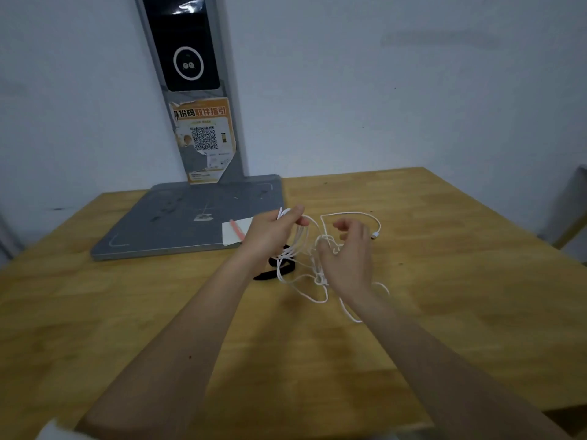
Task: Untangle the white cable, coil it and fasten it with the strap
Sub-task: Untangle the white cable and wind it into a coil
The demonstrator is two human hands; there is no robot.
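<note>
Cable (298, 241), thin, limp and light, likely snags. Left hand (270, 231) pinches gathered loops; curled fingers (344, 224) of the right hand (349, 254) meet the knot (328, 241), grip unclear. Best held beside it.

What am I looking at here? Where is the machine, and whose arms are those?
There is no machine here. These are a person's two bare arms, filmed by a camera worn on their head that looks forward and down. It is the only picture.

The left hand grips a few loops of a white cable, lifted above the wooden table. The right hand, fingers curled, seems to pinch a tangled part of the same cable. The rest lies loose on the table, with its plug to the right. A black strap lies partly under the loops. Behind them is a grey stand, with a white card on its base.
</note>
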